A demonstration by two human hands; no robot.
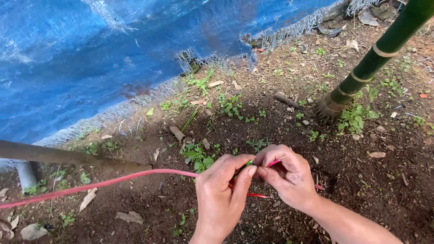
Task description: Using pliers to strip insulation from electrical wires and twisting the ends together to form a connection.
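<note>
While both hands are held close together over the ground, a red cord (104,181) is pinched between them. Left hand (221,190): thumb and forefinger closed on the cord at a small green piece (249,162). Right hand (287,174): fingers curled shut around the same cord, a pink-red end showing above the knuckles and another short red end (258,195) below, between the two wrists. Fingertips of both hands are touching or nearly so.

From the left hand the cord is run leftward in a shallow arc, out to the picture's left edge, clear of the soil. Just above it a dull brown-grey pole (68,156) is laid roughly level, with a grey pipe stub (27,174) under its left part.

Upper left is filled by a blue woven tarpaulin (113,58), crinkled, its lower edge frayed into pale threads. At upper right a green bamboo stem (377,54), smooth, with pale node rings, is rooted at a slant in the ground, well apart from the hands.

Ground: dark, crumbly soil (361,180), outdoors, scattered with dry leaves, twigs and small green weeds (199,156); one clump sits just beyond the left hand.
</note>
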